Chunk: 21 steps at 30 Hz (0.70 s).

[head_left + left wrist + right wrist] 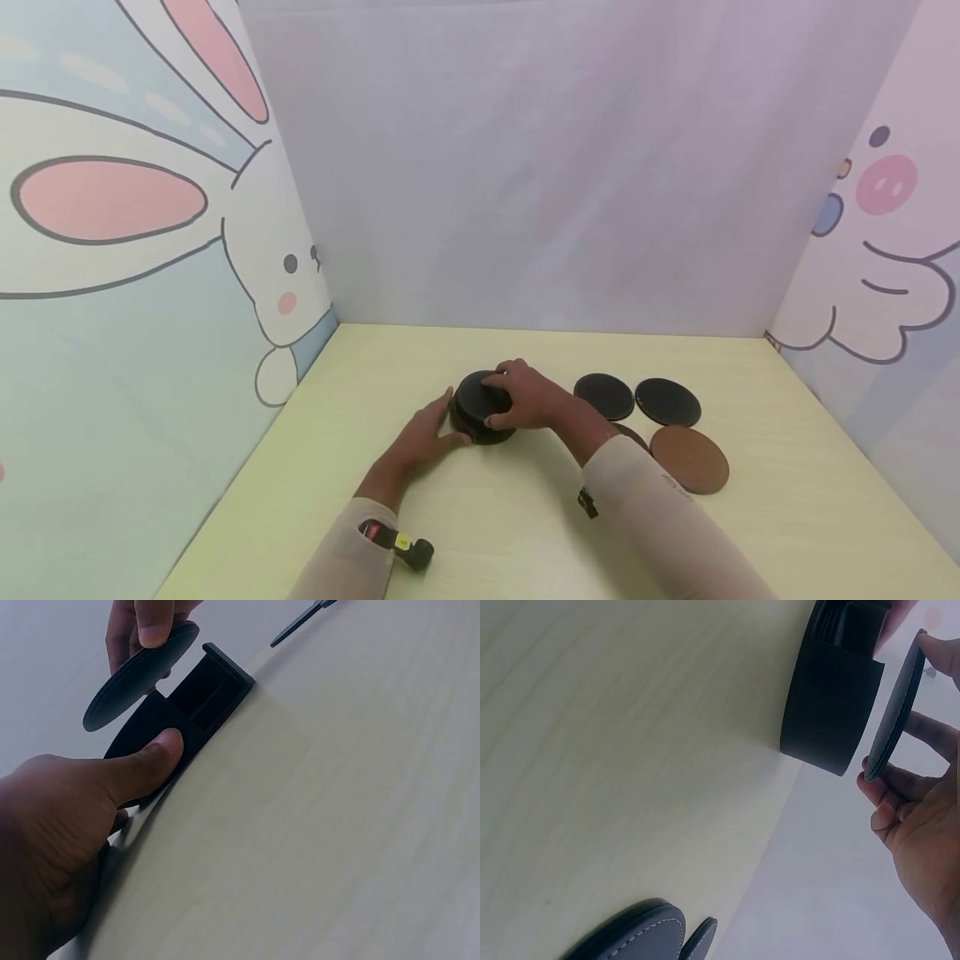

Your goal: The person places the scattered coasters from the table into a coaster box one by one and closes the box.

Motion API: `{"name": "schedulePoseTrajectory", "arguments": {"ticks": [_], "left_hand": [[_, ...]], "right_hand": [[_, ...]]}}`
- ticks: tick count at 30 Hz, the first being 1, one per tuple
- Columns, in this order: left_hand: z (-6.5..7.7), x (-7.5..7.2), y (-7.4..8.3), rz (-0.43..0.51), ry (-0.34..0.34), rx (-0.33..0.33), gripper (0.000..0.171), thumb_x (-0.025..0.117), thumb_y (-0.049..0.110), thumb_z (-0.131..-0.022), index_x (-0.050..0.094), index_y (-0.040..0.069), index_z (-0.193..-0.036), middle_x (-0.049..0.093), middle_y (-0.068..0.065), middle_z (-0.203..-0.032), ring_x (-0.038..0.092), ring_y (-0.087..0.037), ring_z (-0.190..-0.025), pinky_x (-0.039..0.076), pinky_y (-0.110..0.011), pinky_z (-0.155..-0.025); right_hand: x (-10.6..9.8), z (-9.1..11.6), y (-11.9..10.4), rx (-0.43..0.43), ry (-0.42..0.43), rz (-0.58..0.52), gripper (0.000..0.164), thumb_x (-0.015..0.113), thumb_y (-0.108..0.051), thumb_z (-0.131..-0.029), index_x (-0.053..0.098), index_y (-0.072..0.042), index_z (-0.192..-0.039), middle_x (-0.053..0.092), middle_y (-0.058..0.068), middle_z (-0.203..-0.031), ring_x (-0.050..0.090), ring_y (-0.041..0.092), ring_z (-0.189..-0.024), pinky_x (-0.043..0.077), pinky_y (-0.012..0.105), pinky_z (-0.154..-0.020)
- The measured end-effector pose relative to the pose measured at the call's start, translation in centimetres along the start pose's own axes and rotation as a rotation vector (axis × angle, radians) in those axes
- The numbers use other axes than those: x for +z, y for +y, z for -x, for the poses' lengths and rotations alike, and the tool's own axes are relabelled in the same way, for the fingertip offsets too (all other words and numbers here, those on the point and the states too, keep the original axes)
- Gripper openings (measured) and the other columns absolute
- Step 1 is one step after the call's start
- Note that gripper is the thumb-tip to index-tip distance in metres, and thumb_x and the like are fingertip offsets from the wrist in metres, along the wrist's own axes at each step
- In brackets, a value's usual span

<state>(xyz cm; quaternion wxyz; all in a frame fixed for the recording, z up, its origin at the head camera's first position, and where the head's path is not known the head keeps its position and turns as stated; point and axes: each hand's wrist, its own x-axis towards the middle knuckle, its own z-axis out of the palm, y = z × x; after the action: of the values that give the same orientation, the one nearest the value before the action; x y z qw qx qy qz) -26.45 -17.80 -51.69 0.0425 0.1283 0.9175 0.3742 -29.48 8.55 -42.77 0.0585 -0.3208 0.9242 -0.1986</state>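
Note:
A round black coaster [139, 679] with a stitched edge is pinched by my right hand [532, 396], thumb and fingers at its rim. It is tilted just above a round black coaster holder [832, 705], apart from it in the right wrist view. The holder has a notch cut in its side and stands on the table. My left hand [420, 437] grips the holder from the left, its thumb [161, 754] pressed on the near wall. What lies at the bottom of the holder is hidden.
To the right, two black coasters [603, 396] lie on the pale table [510, 533], with a brown coaster [688, 460] in front. Another dark brown coaster [633, 435] is partly hidden by my right arm. A grey back wall [525, 167] and cartoon-printed side walls enclose the table.

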Motion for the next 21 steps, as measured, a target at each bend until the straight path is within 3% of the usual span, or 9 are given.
{"name": "schedulePoseTrajectory", "arguments": {"ticks": [12,21], "left_hand": [[-0.02,0.00,0.06,-0.007,0.013,0.019,0.101,0.079,0.055,-0.097,0.028,0.016,-0.175,0.040,-0.008,-0.178,0.034,-0.039,-0.166,0.029,-0.062,-0.137],[0.07,0.04,-0.03,-0.024,0.015,0.018,0.101,0.078,0.056,-0.097,0.027,0.016,-0.175,0.037,-0.007,-0.179,0.033,-0.039,-0.167,0.028,-0.062,-0.137]], "right_hand": [[0.26,-0.12,-0.07,-0.002,-0.009,0.025,0.074,0.081,-0.043,-0.095,0.056,-0.017,-0.160,0.053,0.018,-0.159,0.051,0.038,-0.140,0.054,0.059,-0.110],[0.16,0.17,0.26,-0.021,-0.040,-0.016,0.100,0.083,-0.060,-0.091,0.041,-0.015,-0.170,0.024,0.024,-0.181,0.028,0.047,-0.165,0.031,0.073,-0.130]]}}
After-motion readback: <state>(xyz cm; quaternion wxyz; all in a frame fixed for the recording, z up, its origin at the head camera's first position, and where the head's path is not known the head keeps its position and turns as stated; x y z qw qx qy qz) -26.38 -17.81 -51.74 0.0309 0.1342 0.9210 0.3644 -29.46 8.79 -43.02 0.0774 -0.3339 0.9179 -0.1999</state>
